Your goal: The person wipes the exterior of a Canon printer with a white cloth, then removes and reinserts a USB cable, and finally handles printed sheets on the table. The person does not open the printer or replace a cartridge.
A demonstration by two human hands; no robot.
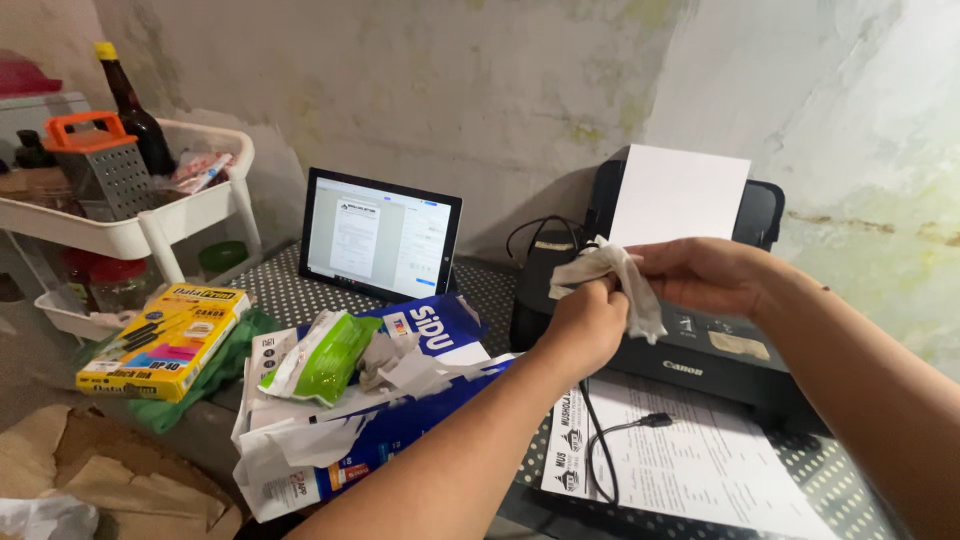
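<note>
Both hands hold a crumpled white wipe (612,282) in front of a black printer (690,350). My left hand (583,322) is closed around the wipe's lower left part. My right hand (700,272) pinches its upper right end. White paper (678,195) stands upright in the printer's rear feed. A printed sheet (700,465) lies on the printer's front tray, with a black cable (610,440) draped across it.
A tablet (378,235) with a lit document screen stands at the back. Torn blue-and-white paper wrapping (380,420), a green wipes pack (325,355) and a yellow box (165,340) lie to the left. A white rack (120,235) holds a grater and a dark bottle.
</note>
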